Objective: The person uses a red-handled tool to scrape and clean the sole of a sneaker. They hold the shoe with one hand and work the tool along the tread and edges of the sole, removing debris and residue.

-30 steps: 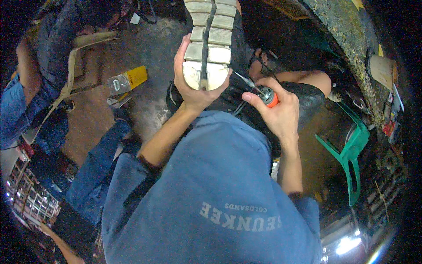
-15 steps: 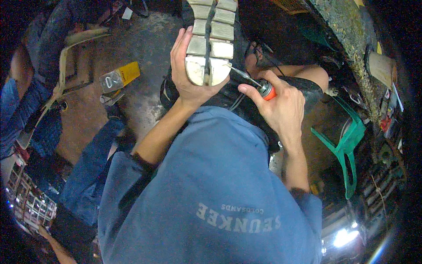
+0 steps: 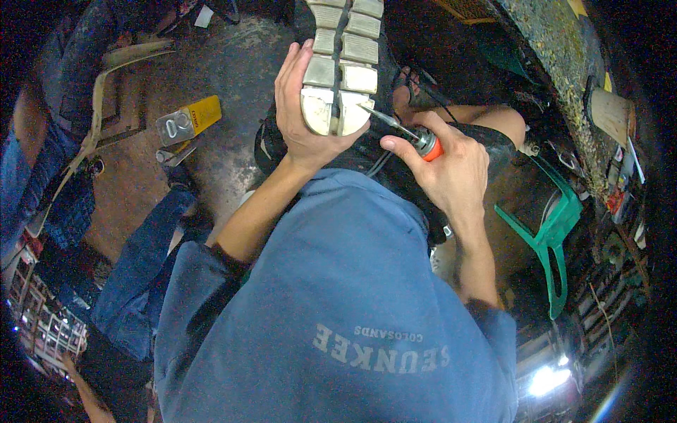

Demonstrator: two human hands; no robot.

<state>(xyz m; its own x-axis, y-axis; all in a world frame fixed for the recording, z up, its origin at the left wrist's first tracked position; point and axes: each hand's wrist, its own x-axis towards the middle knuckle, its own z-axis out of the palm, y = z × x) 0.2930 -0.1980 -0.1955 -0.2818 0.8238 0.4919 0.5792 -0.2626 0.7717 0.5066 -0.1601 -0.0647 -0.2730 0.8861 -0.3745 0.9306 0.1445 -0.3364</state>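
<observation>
A shoe (image 3: 361, 48) is held sole up in front of me, its cream sole split into ridged blocks along a dark central groove. My left hand (image 3: 300, 113) wraps round the heel from the left and below, fingers along the far side. In my right hand (image 3: 451, 155) is an awl (image 3: 429, 148) with a red-orange handle and a tapering metal shaft. Its point rests against the right heel block, near the outer edge. My fingers and thumb close round the handle, covering part of it. The shoe's upper is mostly hidden behind the sole.
A yellow-and-clear package (image 3: 190, 121) lies on the floor to the left. Another person's jeans-clad leg (image 3: 141, 261) is at lower left. A green plastic chair (image 3: 553, 218) stands on the right, beneath a rough, speckled table edge (image 3: 557, 77).
The shoe and my left hand have shifted very slightly to the right in the picture. The awl's point stays at the heel, and both hands keep their hold.
</observation>
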